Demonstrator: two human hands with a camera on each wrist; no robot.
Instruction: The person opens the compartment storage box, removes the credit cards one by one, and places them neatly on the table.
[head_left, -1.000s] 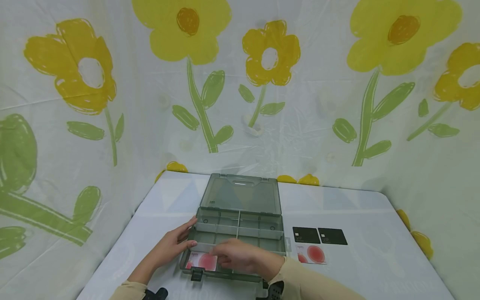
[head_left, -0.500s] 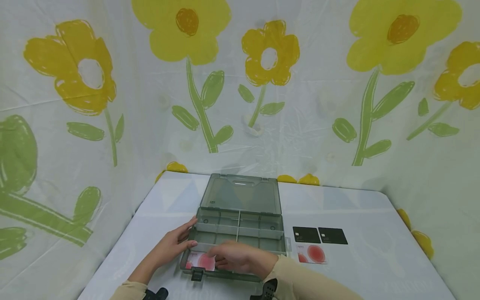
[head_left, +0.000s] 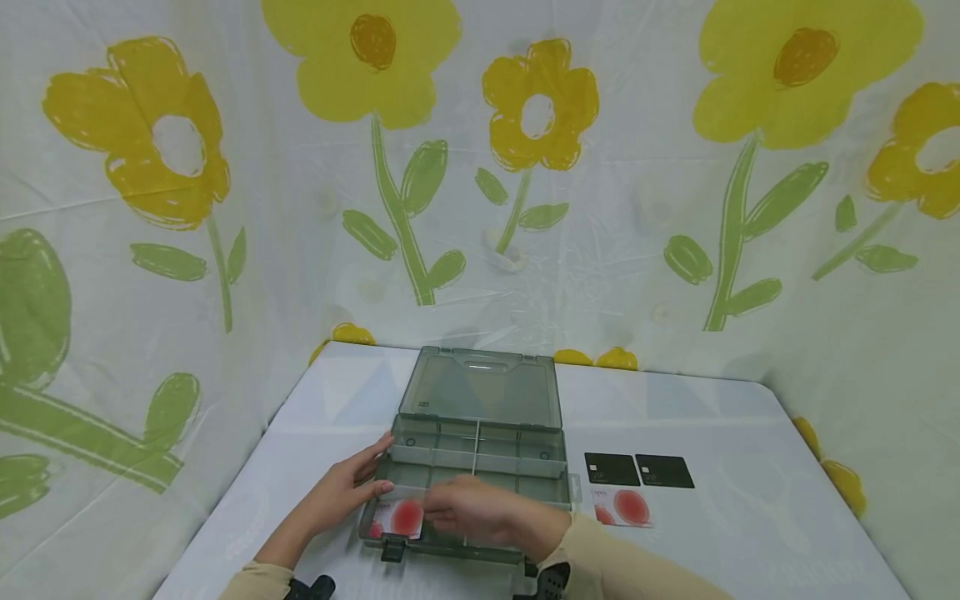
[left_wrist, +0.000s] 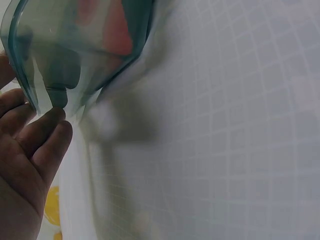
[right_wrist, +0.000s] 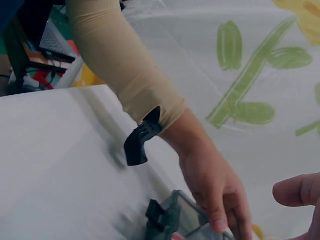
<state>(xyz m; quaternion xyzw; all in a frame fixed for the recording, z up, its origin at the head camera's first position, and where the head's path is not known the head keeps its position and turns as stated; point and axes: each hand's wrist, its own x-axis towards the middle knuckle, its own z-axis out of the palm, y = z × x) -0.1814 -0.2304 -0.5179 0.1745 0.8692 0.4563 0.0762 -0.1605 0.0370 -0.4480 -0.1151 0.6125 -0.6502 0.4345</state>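
A grey see-through plastic storage box (head_left: 442,547) stands with its lid open, divided into several compartments. My left hand (head_left: 343,492) holds its left wall, the thumb over the rim and the fingers along the outside; the left wrist view shows the fingertips against the wall. A white card with a red circle (head_left: 401,518) is in the front left compartment, its right edge apparently raised. My right hand (head_left: 480,512) reaches into the box with curled fingers and seems to pinch that edge; its fingertips are partly hidden. In the right wrist view, only a finger (right_wrist: 299,191) of it shows.
Right of the box lie two black cards, one (head_left: 612,469) beside the other (head_left: 665,472), and a second red-circle card (head_left: 622,507). The box's lid (head_left: 483,385) leans back behind it. Flower-printed curtains (head_left: 630,208) surround the white table (head_left: 712,433).
The card in the box has shifted slightly left and looks more tilted. My right hand moved a little left, then back right. My left hand keeps its place on the box.
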